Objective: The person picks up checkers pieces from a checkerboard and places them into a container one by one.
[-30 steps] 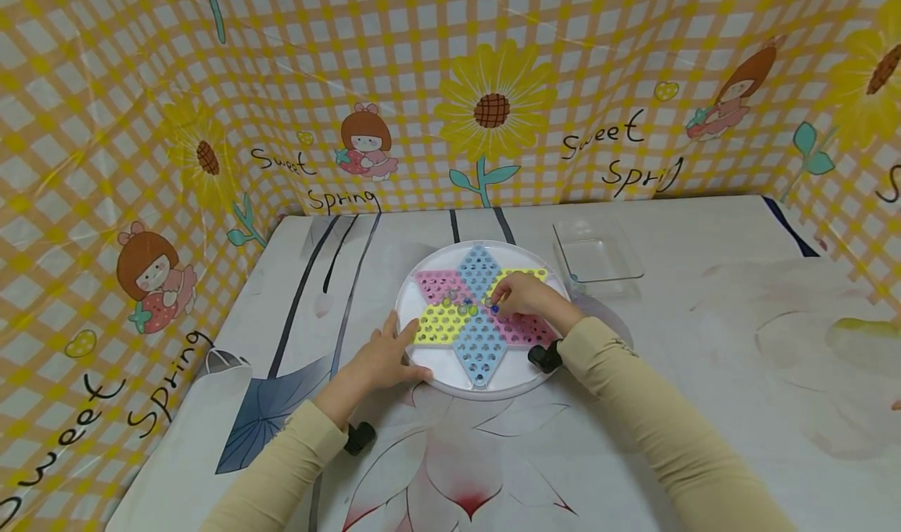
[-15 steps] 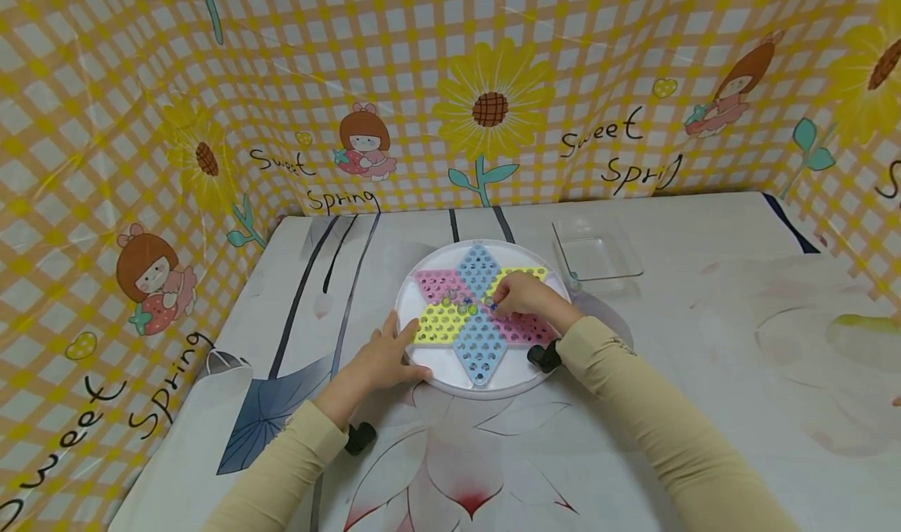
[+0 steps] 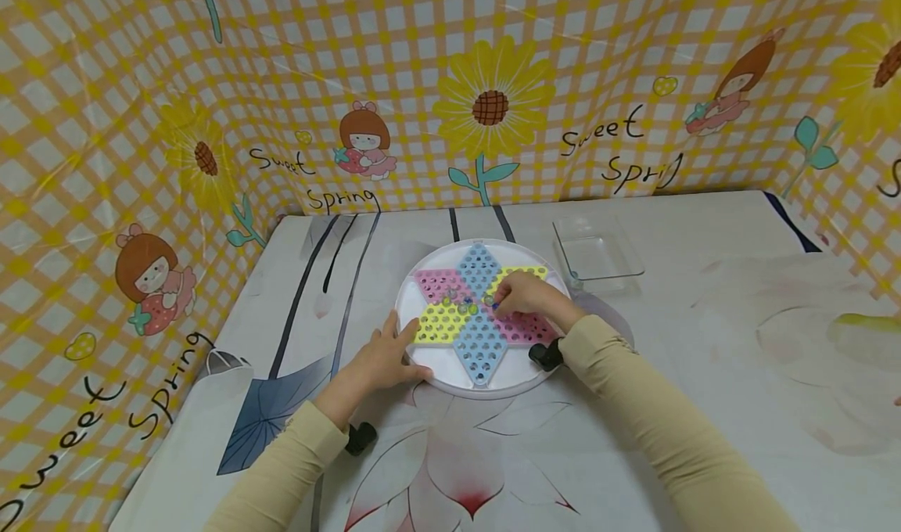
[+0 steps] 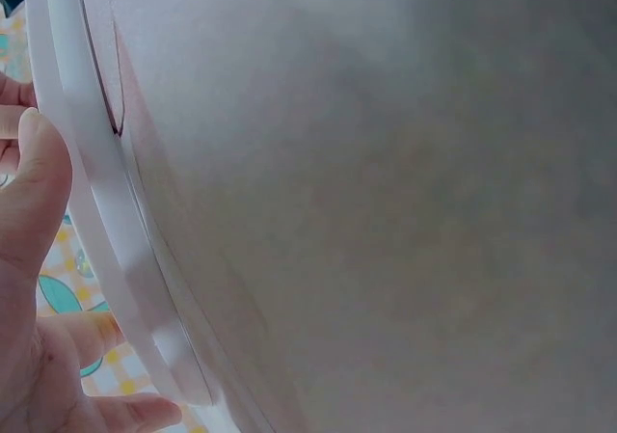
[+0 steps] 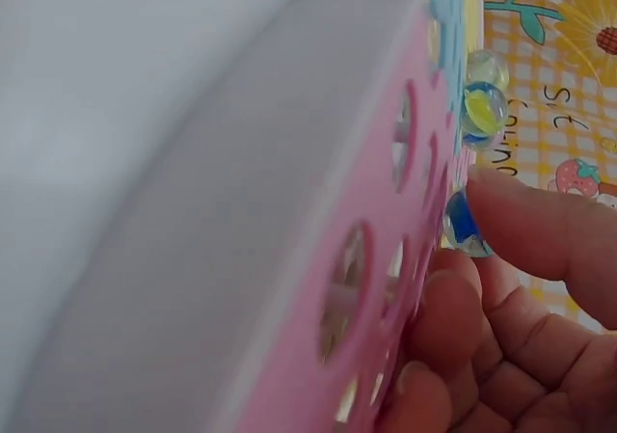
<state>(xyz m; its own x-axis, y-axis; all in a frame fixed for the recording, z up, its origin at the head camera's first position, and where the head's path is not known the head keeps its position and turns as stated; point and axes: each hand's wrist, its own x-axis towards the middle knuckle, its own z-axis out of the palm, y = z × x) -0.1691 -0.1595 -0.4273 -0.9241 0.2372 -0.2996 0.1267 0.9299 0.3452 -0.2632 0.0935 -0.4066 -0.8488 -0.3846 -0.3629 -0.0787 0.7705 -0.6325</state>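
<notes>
A round white Chinese checkers board (image 3: 524, 372) with a pink, yellow and blue star of holes lies on the table. My right hand (image 3: 521, 293) is over the star, right of its middle. Its thumb and fingers pinch a blue glass marble (image 5: 464, 225) close against the pink section in the right wrist view. Just beyond are a blue-and-yellow marble (image 5: 482, 114) and a clear one (image 5: 488, 68). Several more marbles (image 3: 463, 308) sit around the star's centre. My left hand (image 3: 378, 358) rests at the board's left rim with fingers spread, its thumb at the near edge.
Behind the board to the right stands a clear rectangular dish (image 3: 607, 275), with a marble (image 3: 573, 274) at its near left corner. The table (image 3: 704, 344) has a printed white cover. A checked yellow cloth (image 3: 422, 55) hangs behind and at both sides.
Both hands stay almost where they were. The right fingers shift only slightly at the blue marble; the board keeps its place.
</notes>
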